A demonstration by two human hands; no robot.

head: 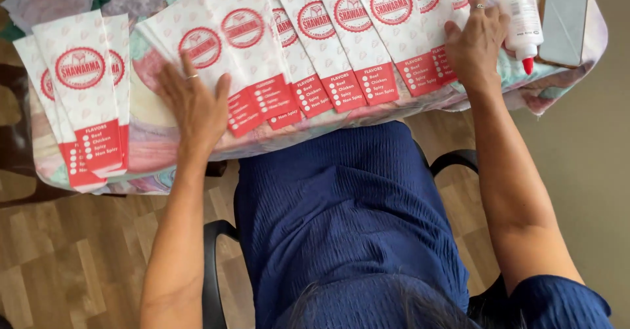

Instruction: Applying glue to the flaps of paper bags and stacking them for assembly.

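Note:
A row of white paper bags (pixel 341 40) with red round emblems and red bottom bands lies fanned and overlapping across the table. My left hand (pixel 191 106) rests flat on the left end of the fan, fingers spread, a ring on one finger. At the right end my right hand (pixel 476 40) presses down on the last bags, fingers slightly bent, also with a ring. Neither hand holds anything. A white glue bottle (pixel 524 20) with a red tip lies just right of my right hand.
A separate small stack of the same bags (pixel 82 99) lies at the table's left. A dark phone (pixel 563 19) sits right of the bottle. A pastel floral cloth (pixel 154 152) covers the table. Black chair armrests (pixel 213 263) flank my blue-clad lap above a wood floor.

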